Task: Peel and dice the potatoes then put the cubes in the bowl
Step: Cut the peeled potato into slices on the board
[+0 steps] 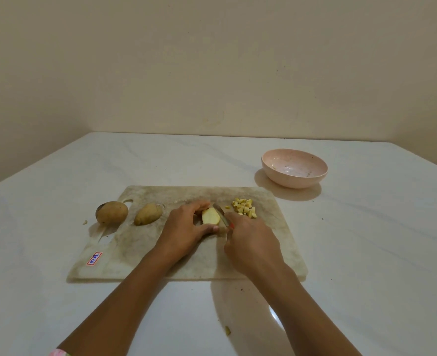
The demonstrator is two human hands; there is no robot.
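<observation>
Head view: my left hand grips the potato piece, lying lengthwise away from me; my right hand clasps the knife, blade alongside, just right of it.

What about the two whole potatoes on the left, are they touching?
Apart. The head view shows bare cutting board between the left potato and the right potato.

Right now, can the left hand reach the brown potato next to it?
Probably yes: the potato lies beside the left hand, bare board between, but its fingers hold the cut piece.
</observation>
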